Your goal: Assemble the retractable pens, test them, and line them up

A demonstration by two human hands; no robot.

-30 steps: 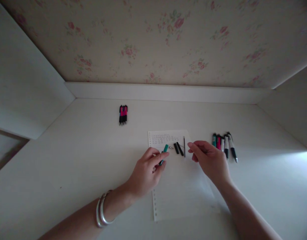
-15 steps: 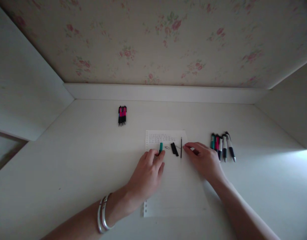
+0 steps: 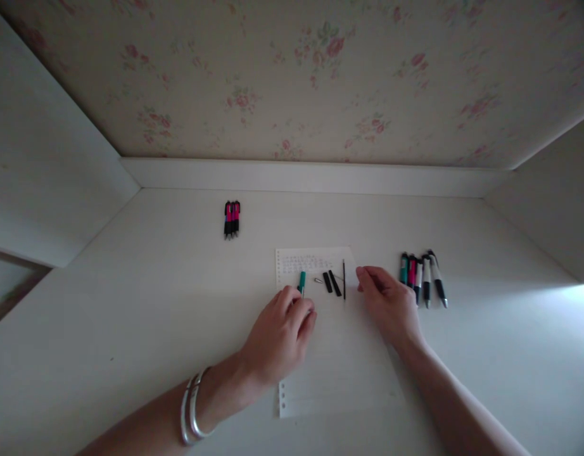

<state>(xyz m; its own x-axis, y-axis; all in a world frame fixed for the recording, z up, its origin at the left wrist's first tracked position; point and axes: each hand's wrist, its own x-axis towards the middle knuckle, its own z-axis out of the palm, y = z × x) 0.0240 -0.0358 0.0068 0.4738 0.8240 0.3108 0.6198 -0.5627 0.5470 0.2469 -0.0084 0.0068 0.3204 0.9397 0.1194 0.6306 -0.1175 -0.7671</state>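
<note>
My left hand (image 3: 283, 326), with two silver bangles on its wrist, is closed around the lower end of a green pen barrel (image 3: 302, 280) over the lined paper (image 3: 339, 354). To the right of the barrel lie a small silver pen tip (image 3: 318, 280), two short black pen pieces (image 3: 327, 282) side by side, and a thin dark refill (image 3: 344, 278). A fine grey strip shows between the black pieces and the refill. My right hand (image 3: 387, 301) hovers just right of the refill, thumb and fingertips pinched together; whether anything is between them is hidden.
Several pens with green, pink and white barrels (image 3: 418, 278) lie in a row beyond my right hand. A tight group of pink and black pens (image 3: 232, 220) lies at the back left. Handwriting covers the paper's top. White panels and a flowered wall (image 3: 282, 95) enclose the white desk.
My right hand has drawn a little to the right, away from the refill. The two black pieces now lie slightly farther apart. The green barrel has shifted slightly left with my left hand.
</note>
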